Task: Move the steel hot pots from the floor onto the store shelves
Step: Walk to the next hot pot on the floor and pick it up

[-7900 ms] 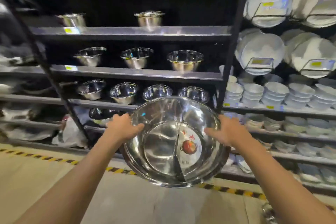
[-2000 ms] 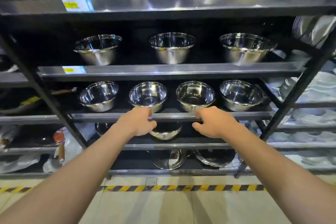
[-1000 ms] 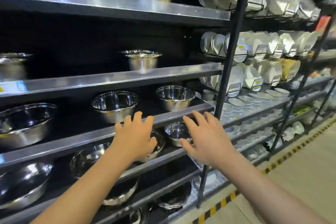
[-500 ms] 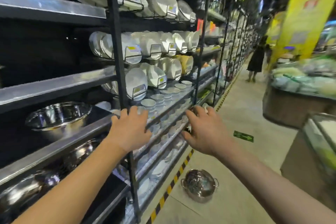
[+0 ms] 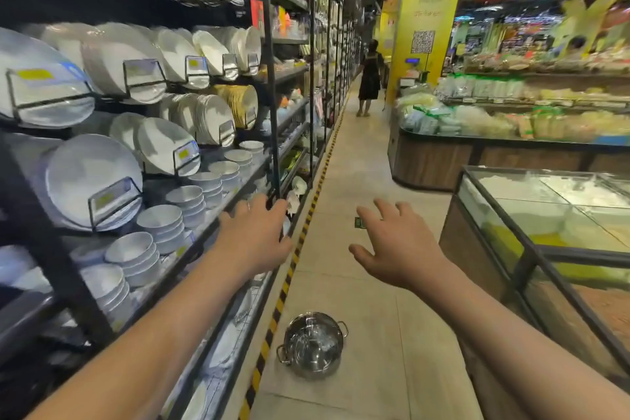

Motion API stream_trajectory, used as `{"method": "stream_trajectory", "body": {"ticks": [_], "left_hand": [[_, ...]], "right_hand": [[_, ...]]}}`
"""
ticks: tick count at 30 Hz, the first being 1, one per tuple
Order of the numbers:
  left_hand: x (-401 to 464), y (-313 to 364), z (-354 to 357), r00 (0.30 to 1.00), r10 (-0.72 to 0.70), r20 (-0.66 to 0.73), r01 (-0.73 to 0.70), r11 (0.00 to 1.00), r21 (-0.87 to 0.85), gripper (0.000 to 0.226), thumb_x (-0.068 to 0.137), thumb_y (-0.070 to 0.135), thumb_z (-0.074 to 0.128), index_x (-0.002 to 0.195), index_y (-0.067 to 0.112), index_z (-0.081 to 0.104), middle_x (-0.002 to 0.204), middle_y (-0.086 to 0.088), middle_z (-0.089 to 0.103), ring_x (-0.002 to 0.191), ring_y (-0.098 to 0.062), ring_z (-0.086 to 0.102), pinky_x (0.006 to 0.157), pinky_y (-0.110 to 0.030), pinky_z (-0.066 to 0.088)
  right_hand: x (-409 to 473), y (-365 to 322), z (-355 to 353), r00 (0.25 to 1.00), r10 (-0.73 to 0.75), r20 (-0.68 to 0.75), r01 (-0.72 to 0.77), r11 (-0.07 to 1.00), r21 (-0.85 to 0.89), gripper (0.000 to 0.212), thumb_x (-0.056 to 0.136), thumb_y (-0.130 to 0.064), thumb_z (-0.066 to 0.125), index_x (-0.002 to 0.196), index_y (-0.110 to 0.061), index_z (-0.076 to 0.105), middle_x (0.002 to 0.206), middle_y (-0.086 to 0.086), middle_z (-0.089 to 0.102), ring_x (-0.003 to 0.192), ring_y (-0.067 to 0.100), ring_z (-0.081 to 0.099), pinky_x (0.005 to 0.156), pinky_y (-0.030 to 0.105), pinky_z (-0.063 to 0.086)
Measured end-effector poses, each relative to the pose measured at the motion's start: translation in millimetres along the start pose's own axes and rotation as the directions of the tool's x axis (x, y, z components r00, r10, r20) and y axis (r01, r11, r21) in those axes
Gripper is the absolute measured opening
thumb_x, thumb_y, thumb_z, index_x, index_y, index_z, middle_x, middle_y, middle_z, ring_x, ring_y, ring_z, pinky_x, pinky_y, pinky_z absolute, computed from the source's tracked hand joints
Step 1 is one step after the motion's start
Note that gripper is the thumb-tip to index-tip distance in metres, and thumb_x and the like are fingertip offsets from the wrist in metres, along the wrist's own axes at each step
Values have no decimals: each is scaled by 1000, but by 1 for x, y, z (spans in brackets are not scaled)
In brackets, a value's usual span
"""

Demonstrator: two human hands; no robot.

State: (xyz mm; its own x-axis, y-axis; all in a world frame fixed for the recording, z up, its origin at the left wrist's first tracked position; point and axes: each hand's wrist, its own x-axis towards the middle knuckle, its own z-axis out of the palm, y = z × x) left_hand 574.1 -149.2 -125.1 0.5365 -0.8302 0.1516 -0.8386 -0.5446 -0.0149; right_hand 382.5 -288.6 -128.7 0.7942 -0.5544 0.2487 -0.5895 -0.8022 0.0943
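Observation:
One steel hot pot [image 5: 313, 345] with two small side handles sits upright on the tiled floor, close to the yellow-black floor stripe. Both my arms reach forward at about waist height, well above the pot. My left hand [image 5: 255, 238] is open, fingers spread, holding nothing, in front of the shelf edge. My right hand [image 5: 397, 244] is also open and empty, over the aisle floor. The shelves with steel pots are out of view to the left.
Black shelving [image 5: 271, 78] on the left carries white plates [image 5: 92, 177] and stacked bowls [image 5: 163, 222]. A glass-topped counter [image 5: 531, 239] and a food display [image 5: 477, 133] stand on the right. A person [image 5: 370, 78] stands far down the aisle.
The view has swung right from the steel-pot shelves to the aisle. Both hands left the shelf edge empty and open. The pot on the floor has come into view.

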Motion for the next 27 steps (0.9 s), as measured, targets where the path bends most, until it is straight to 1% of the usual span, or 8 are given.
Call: {"method": "stream_trajectory", "body": {"ticks": [2,5,10,15,17,21,25,27], "left_hand": [[31,-11,10,999,43,-6,-43,999,-15,56,88,48,49,137,26,34,143,-10,40,130,-37,40,99,-58,39],[78,-24,23,996,88,-26,-89,996,-20,53,89,46,48,136,24,38,140,-10,42,126,-37,43,95,-54,41],[151,-25,49,991,134,5,-133,989,-61,57,90,47,46,142,26,36,145,-9,39,130,-36,42,101,-58,39],[215,-21,89,991,126,36,-124,991,-50,60,90,50,46,144,27,33,142,-8,42,128,-36,44,98,-59,44],[237,-19,110,991,119,55,-116,992,-47,56,90,49,46,140,26,37,137,-9,45,123,-36,47,95,-58,46],[278,-23,162,989,109,98,-106,994,-33,51,87,48,48,133,25,41,134,-10,46,120,-38,48,92,-59,47],[310,-34,247,989,96,112,-91,995,-48,53,90,47,47,136,23,39,129,-10,47,117,-38,50,84,-49,50],[324,-40,299,988,83,132,-77,996,-50,50,90,45,47,134,23,40,128,-9,47,116,-37,50,83,-48,49]], "right_hand": [[25,0,6,999,40,14,-40,999,-7,65,91,-61,48,142,-21,42,144,11,45,124,40,44,97,48,46],[61,2,18,997,81,10,-81,997,-6,64,92,-61,46,142,-22,42,141,9,49,120,38,48,94,46,48],[110,15,52,993,118,24,-118,993,-2,61,90,-61,46,137,-22,45,132,6,52,113,36,50,87,45,49],[163,44,104,992,114,62,-114,994,0,62,91,-60,46,140,-22,44,136,8,51,118,38,48,93,45,47],[183,54,130,993,102,61,-102,995,3,63,91,-60,47,140,-20,44,137,10,50,117,37,48,93,46,47],[219,67,194,992,91,89,-92,996,9,60,90,-59,46,135,-19,46,131,10,52,112,37,49,88,44,47],[246,69,281,987,83,137,-90,995,43,60,92,-59,45,137,-20,46,137,12,50,115,38,49,91,45,46],[256,66,335,984,78,161,-89,994,63,61,92,-59,45,139,-20,45,140,11,49,118,38,47,94,46,46]]}}
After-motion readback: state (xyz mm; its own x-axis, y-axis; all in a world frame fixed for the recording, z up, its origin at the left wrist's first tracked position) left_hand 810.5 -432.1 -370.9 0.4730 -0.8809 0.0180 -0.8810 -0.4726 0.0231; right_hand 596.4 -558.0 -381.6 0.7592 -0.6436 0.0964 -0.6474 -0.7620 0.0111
